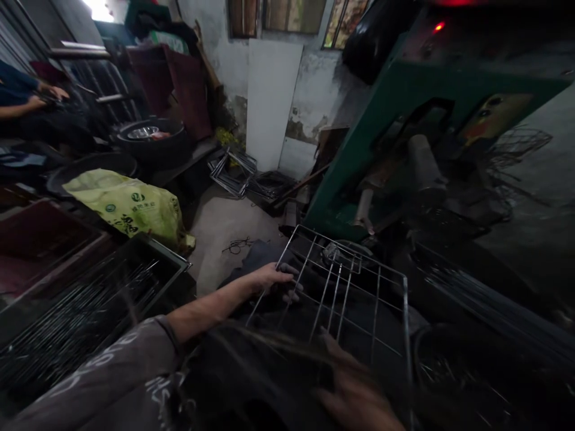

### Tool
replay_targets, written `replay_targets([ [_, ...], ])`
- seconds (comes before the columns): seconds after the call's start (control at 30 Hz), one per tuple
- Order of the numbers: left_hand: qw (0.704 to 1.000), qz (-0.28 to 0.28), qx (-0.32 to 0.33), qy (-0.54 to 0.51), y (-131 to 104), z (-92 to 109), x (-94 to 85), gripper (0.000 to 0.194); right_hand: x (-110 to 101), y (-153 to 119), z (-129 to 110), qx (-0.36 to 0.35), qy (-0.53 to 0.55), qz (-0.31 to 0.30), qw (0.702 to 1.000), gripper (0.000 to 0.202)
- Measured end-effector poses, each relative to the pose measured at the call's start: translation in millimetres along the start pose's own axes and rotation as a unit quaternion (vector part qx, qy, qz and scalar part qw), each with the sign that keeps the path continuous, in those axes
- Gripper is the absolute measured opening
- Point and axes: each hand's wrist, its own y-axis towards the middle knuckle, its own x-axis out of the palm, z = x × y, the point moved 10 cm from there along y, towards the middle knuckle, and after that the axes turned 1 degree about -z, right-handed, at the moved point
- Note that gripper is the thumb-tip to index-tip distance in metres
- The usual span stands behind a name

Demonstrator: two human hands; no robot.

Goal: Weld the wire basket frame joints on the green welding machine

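Observation:
A shiny wire rack [359, 281], a rectangular grid of thin metal rods, lies tilted in front of me at the foot of a green machine [381, 120]. My left hand [276, 281] grips the rack's left edge, fingers curled around the frame wire. Lower down, my right hand [354, 389] is blurred and dark, close to the rack's near edge; whether it holds the wire cannot be told. Strands of hair partly veil the bottom of the view.
A metal tray of straight wire rods [90, 305] stands at my left, with a yellow-green sack [130, 206] behind it. More rods lie at the right [485, 299]. Another person's arms [31, 102] show far left. Bent wire frames [238, 170] are piled by the wall.

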Motion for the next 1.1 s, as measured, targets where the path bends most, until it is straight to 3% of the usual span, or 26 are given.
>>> replay_targets([
  [0.13, 1.000, 0.009, 0.018, 0.007, -1, 2, 0.2, 0.048, 19, 2, 1, -0.049, -0.057, 0.012, 0.997, 0.074],
  [0.23, 0.999, 0.000, 0.032, 0.014, -3, 8, 5.8, 0.047, 25, 2, 4, -0.096, -0.064, 0.065, 0.991, 0.069],
  [0.37, 0.999, 0.006, 0.044, 0.022, -1, 15, 10.8, 0.046, 20, -1, 11, -0.145, -0.049, 0.155, 0.976, 0.066],
  [0.53, 0.997, 0.001, 0.069, 0.028, 11, 24, 17.9, 0.046, 7, -5, 19, -0.187, -0.058, 0.224, 0.955, 0.065],
  [0.77, 0.994, -0.002, 0.097, 0.042, 31, 35, 21.7, 0.045, -12, -2, 25, -0.180, -0.097, 0.264, 0.943, 0.061],
  [1.1, 0.993, -0.029, 0.106, 0.040, 37, 35, 21.7, 0.039, -8, 3, 27, -0.197, -0.114, 0.276, 0.934, 0.067],
])
